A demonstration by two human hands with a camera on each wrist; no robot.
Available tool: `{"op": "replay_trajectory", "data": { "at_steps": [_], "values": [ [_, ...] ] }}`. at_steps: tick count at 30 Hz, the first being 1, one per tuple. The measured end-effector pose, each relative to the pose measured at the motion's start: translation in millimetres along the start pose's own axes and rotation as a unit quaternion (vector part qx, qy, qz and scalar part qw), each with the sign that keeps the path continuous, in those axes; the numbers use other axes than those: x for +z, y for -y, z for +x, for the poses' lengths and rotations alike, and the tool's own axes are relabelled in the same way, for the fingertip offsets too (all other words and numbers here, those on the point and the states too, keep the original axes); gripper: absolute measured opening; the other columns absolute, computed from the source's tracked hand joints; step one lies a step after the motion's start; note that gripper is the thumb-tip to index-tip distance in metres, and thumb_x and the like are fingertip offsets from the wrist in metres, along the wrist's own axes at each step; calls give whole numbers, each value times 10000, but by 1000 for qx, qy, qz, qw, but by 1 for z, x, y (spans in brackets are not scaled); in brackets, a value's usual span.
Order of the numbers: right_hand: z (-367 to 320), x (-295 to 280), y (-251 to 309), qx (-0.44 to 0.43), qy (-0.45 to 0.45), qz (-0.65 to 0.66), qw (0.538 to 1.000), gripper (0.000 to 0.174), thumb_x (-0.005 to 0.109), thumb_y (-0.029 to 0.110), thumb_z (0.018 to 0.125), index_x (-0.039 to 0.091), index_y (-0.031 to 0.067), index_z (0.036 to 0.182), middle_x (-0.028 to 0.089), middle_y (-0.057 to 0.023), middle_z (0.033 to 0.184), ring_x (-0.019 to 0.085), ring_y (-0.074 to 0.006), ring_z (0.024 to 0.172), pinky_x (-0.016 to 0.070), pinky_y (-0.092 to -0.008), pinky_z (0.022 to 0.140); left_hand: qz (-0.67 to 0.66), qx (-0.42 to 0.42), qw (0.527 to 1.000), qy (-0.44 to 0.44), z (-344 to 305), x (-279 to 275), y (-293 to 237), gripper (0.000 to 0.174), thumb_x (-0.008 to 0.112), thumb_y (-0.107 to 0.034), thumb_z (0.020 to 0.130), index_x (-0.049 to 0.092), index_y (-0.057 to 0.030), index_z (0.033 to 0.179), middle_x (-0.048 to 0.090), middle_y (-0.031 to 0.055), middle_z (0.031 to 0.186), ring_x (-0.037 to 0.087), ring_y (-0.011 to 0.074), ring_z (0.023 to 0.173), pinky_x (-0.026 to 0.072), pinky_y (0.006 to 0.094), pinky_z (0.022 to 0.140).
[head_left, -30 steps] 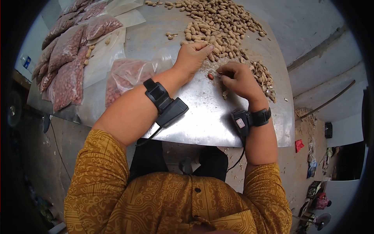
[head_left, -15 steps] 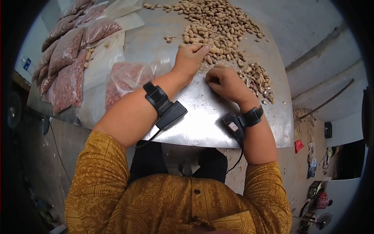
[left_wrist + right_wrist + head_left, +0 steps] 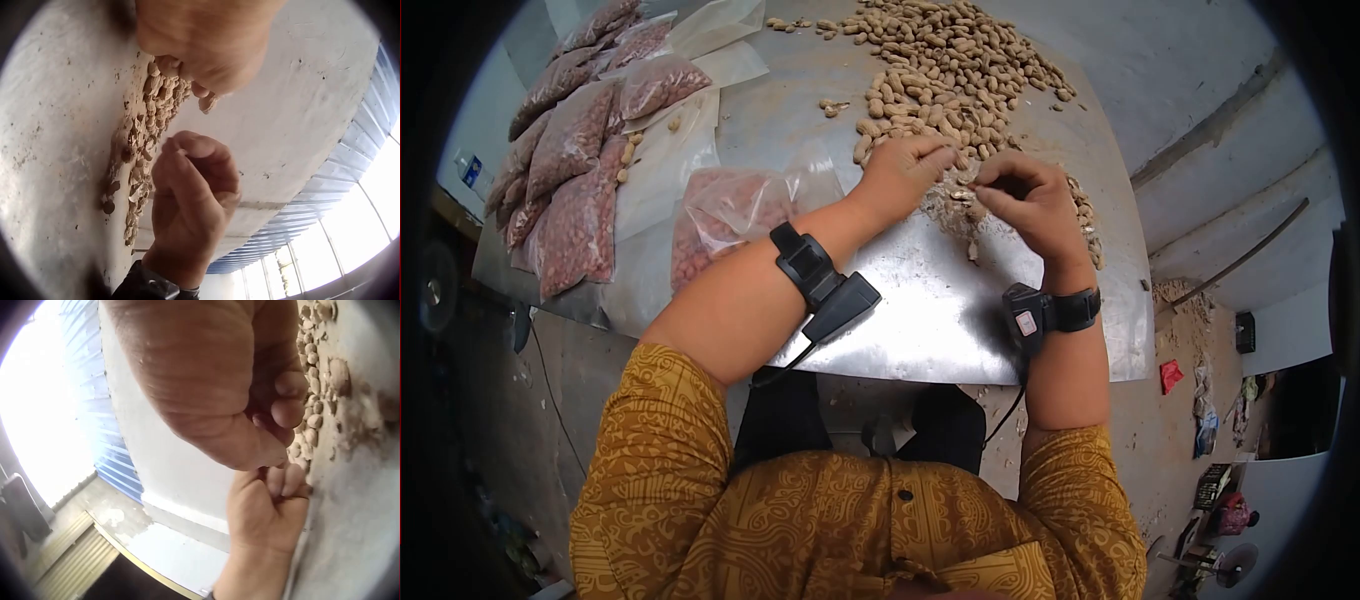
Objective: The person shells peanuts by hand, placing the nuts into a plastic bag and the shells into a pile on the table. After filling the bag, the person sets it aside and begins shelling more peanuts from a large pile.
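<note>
My left hand (image 3: 905, 178) is at the near edge of the peanut heap, pinching an unshelled peanut (image 3: 208, 103) at its fingertips. Facing it from the right, my right hand (image 3: 1035, 205) has its fingers curled and its thumb against the forefinger. A small pale bit (image 3: 181, 152) shows at that pinch in the left wrist view; I cannot tell if it is kernel or shell. Only a short gap parts the two hands' fingertips in the head view. Crumbs and broken shells (image 3: 962, 215) lie on the metal tabletop (image 3: 900, 325) below them.
Unshelled peanuts (image 3: 960, 50) spread across the table's far side. More empty shells (image 3: 1088, 225) lie right of my right hand. A clear bag of pink kernels (image 3: 725, 215) rests by my left forearm. Several filled bags (image 3: 570, 150) are stacked at the left, beside flat plastic bags (image 3: 675, 150).
My right hand swept left over a red kernel on the table, then back up and right to my left hand. The kernel no longer shows there. My left hand has shifted slightly right.
</note>
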State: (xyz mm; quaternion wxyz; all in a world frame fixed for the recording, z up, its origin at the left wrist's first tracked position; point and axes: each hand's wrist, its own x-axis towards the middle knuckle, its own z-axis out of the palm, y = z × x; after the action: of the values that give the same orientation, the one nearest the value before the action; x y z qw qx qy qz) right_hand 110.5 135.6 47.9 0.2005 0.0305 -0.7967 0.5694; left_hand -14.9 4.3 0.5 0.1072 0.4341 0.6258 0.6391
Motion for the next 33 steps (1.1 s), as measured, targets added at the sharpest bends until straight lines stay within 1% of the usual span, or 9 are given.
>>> {"op": "replay_trajectory", "data": {
  "at_steps": [2,5,8,11,14,20,23,27,33],
  "values": [
    [0,-8,3,24,-32,37,999,98,644,28,745,623,7,838,612,-8,742,556,-72,661,447,-198,573,69,81,992,64,-3,7,2,228,545,-156,862,612,-9,1023,602,23,791,491,74,694,416,226,634],
    [5,-10,-7,40,-71,94,992,99,663,49,754,625,8,837,610,-14,711,545,-68,622,436,-190,553,62,20,992,112,-9,7,-15,295,549,-123,854,573,-19,1130,621,34,881,504,62,721,431,210,647],
    [6,-11,-17,55,-74,121,988,89,660,55,760,629,10,831,611,-20,711,537,-68,601,429,-188,541,-103,-45,992,54,-5,7,-9,301,568,-131,853,567,-5,1127,614,16,898,508,54,724,433,200,643],
    [7,-6,-17,72,-65,126,987,86,660,67,768,633,10,828,612,-25,709,535,-69,590,427,-187,534,-223,-64,972,48,-6,7,-12,289,584,-154,856,580,5,1098,605,12,908,514,44,749,424,171,643],
    [6,7,-11,89,-77,135,984,105,656,73,777,633,0,848,613,-33,708,542,-72,586,436,-186,534,-173,-18,984,49,-4,9,-1,275,591,-182,858,587,3,1062,599,7,854,508,36,715,403,151,589],
    [8,9,-9,119,-133,224,958,113,645,58,782,621,-3,875,615,-43,710,534,-80,542,431,-184,500,-386,-173,905,38,-6,3,-7,187,576,-213,868,580,-29,897,526,-6,666,350,27,444,270,169,411],
    [9,-3,-16,118,-153,147,970,93,632,35,786,618,-8,868,622,-58,745,523,-83,520,447,-194,491,-412,-194,889,49,-5,2,-8,203,547,-245,884,551,-45,851,512,2,641,303,31,404,245,177,390],
    [9,0,-17,90,-127,256,954,130,630,3,778,610,-32,901,629,-102,813,612,-151,647,504,-215,580,-456,-228,858,62,-6,0,-7,220,505,-257,900,535,-46,844,524,10,650,316,30,402,249,174,386],
    [8,6,-14,87,-66,293,950,162,627,-28,765,606,-34,925,639,-116,850,642,-186,787,516,-232,658,-509,-291,804,97,-3,-2,-2,246,467,-277,907,540,-55,830,558,41,678,315,23,393,245,164,370]
  ]
}}
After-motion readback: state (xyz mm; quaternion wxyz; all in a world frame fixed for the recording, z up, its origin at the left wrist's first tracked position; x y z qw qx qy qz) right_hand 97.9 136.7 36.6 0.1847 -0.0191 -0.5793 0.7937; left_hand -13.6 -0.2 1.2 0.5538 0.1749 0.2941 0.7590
